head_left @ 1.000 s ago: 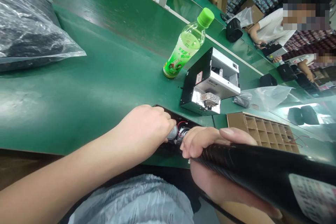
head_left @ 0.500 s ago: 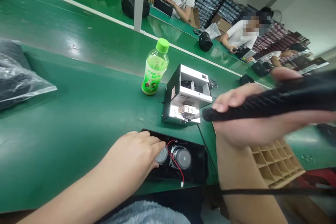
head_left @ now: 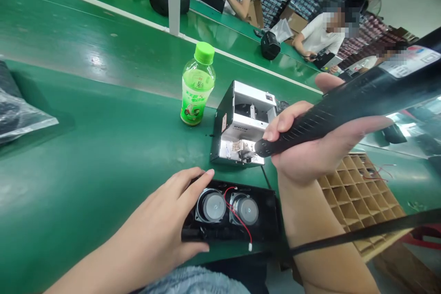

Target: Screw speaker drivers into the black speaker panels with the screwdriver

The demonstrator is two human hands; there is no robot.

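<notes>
My left hand [head_left: 165,220] lies over the left end of a black speaker panel [head_left: 267,220], fingers stretched along its top edge and thumb at its front edge. The panel carries two round grey speaker drivers [head_left: 213,206] and a red wire [head_left: 237,220]. My right hand [head_left: 310,147] is wrapped round a black electric screwdriver [head_left: 344,110]. The screwdriver's tip touches the front of a small metal screw feeder box [head_left: 241,121] behind the panel.
A green-capped drink bottle [head_left: 196,85] stands left of the feeder box on the green bench [head_left: 86,147]. A cardboard grid tray [head_left: 358,193] lies at the right, a plastic bag [head_left: 17,115] at the far left. Other people [head_left: 320,32] work across the bench among black speakers.
My right hand has lifted the screwdriver off the speaker panel and brought its tip to the feeder box. My left hand has slid left, uncovering the left driver.
</notes>
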